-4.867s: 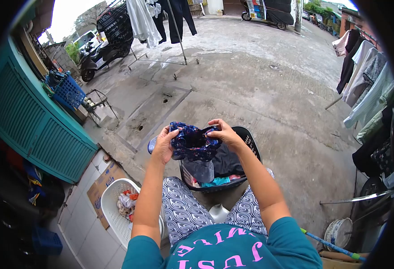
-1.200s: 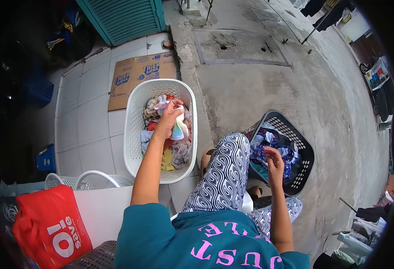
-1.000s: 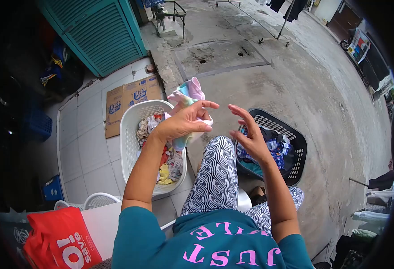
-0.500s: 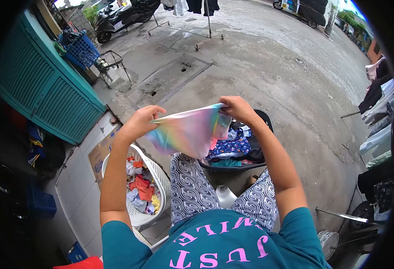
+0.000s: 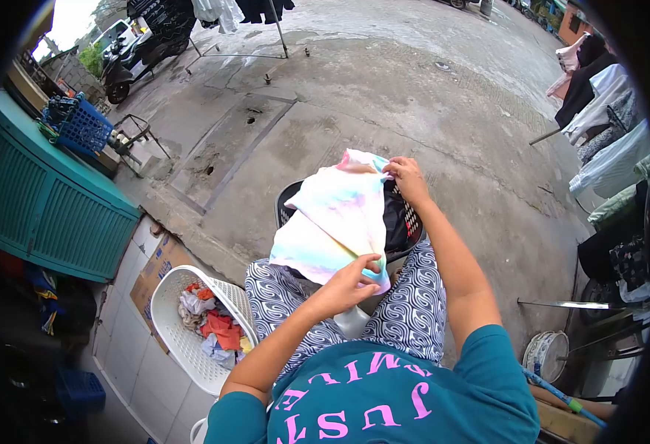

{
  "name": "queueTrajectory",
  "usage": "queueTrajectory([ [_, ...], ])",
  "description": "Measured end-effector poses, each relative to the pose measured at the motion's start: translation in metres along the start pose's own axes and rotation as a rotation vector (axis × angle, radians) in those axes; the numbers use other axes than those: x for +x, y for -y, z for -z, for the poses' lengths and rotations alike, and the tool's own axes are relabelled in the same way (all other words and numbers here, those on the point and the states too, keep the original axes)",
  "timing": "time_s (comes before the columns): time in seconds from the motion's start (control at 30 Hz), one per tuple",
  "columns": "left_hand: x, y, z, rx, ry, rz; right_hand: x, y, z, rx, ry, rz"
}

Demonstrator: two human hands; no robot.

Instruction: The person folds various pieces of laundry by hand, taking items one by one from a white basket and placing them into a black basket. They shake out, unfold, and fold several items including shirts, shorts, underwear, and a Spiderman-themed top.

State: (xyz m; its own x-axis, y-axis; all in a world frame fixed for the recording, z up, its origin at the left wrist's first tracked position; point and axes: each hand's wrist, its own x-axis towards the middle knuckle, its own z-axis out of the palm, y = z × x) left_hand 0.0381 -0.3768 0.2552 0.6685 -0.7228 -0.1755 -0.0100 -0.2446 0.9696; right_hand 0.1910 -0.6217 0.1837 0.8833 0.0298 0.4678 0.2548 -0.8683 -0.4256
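A pastel tie-dye garment [image 5: 332, 214] is spread over the dark laundry basket [image 5: 414, 222] in front of my knees, hiding much of the basket. Its upper right corner is pinched in the fingers of my right hand [image 5: 409, 181]. My left hand [image 5: 351, 285] grips the garment's lower edge, close to my lap. Dark clothes [image 5: 395, 222] show in the basket beside the cloth. To the left, a white basket [image 5: 169, 318] holds small crumpled clothes in red, white, blue and yellow.
A flattened cardboard piece [image 5: 151, 277] lies behind the white basket. Teal louvred doors [image 5: 66, 207] and a blue basket of hangers [image 5: 84, 126] are at the left. Clothes hang on a rack [image 5: 599, 103] at the right. A white bucket [image 5: 545, 355] sits by my right side.
The garment, held stretched between both hands before, now lies over the basket. My left hand moved down and right to its lower edge; the view has turned right.
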Motion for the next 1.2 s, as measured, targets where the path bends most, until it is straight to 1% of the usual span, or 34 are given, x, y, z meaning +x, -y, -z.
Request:
queueTrajectory([
  [0.03,0.006,0.020,-0.018,-0.068,0.094,-0.020,-0.017,-0.012,-0.007,-0.006,0.008,-0.012],
  [0.1,0.017,0.053,-0.032,0.066,0.270,-0.010,-0.052,-0.031,-0.019,-0.050,0.008,-0.280],
  [0.13,0.023,0.070,-0.029,0.051,0.300,0.064,-0.066,-0.040,-0.026,-0.055,0.014,-0.289],
  [0.17,0.025,0.083,-0.020,0.040,0.232,0.069,-0.078,-0.046,-0.031,0.043,0.099,-0.361],
  [0.2,0.029,0.095,-0.010,-0.025,0.130,0.134,-0.090,-0.051,-0.035,0.142,0.183,-0.432],
  [0.27,0.038,0.132,0.018,0.069,-0.158,0.130,-0.108,-0.044,-0.042,0.332,0.271,-0.586],
  [0.3,0.043,0.147,0.031,0.145,-0.358,0.117,-0.116,-0.041,-0.048,0.411,0.324,-0.667],
  [0.33,0.050,0.182,0.045,0.134,-0.517,0.125,-0.123,-0.036,-0.056,0.440,0.311,-0.733],
  [0.37,0.055,0.196,0.058,0.246,-0.665,0.197,-0.129,-0.032,-0.065,0.468,0.297,-0.799],
  [0.4,0.059,0.217,0.070,0.293,-0.757,0.265,-0.139,-0.040,-0.084,0.442,0.307,-0.857],
  [0.43,0.062,0.222,0.079,0.332,-0.768,0.392,-0.150,-0.049,-0.103,0.402,0.330,-0.862],
  [0.5,0.067,0.229,0.087,0.201,-0.708,0.571,-0.158,-0.042,-0.111,0.316,0.334,-0.848],
  [0.53,0.070,0.226,0.089,0.196,-0.711,0.578,-0.157,-0.041,-0.112,0.315,0.343,-0.846],
  [0.6,0.073,0.212,0.086,0.299,-0.742,0.676,-0.156,-0.040,-0.113,0.261,0.275,-0.893],
  [0.63,0.073,0.209,0.083,0.296,-0.743,0.684,-0.156,-0.041,-0.116,0.261,0.283,-0.894],
  [0.7,0.075,0.200,0.076,0.646,-0.821,0.560,-0.155,-0.048,-0.116,0.320,0.355,-1.003],
  [0.73,0.077,0.201,0.075,0.694,-0.799,0.553,-0.156,-0.051,-0.119,0.337,0.382,-0.956],
  [0.77,0.079,0.203,0.074,0.690,-0.800,0.554,-0.157,-0.055,-0.122,0.334,0.384,-0.955],
  [0.83,0.083,0.207,0.073,0.745,-0.759,0.598,-0.156,-0.056,-0.120,0.355,0.479,-1.005],
  [0.9,0.088,0.214,0.075,0.761,-0.767,0.607,-0.147,-0.047,-0.109,0.381,0.498,-1.021],
  [0.97,0.092,0.217,0.075,0.781,-0.756,0.603,-0.134,-0.038,-0.098,0.674,0.495,-1.286],
  [1.0,0.094,0.217,0.076,0.795,-0.749,0.604,-0.127,-0.031,-0.088,0.717,0.538,-1.440],
  [1.1,0.099,0.213,0.077,0.813,-0.722,0.603,-0.119,-0.032,-0.084,0.704,0.546,-1.573],
  [1.2,0.098,0.219,0.078,0.831,-0.734,0.549,-0.101,-0.018,-0.069,0.696,0.560,-1.592],
])
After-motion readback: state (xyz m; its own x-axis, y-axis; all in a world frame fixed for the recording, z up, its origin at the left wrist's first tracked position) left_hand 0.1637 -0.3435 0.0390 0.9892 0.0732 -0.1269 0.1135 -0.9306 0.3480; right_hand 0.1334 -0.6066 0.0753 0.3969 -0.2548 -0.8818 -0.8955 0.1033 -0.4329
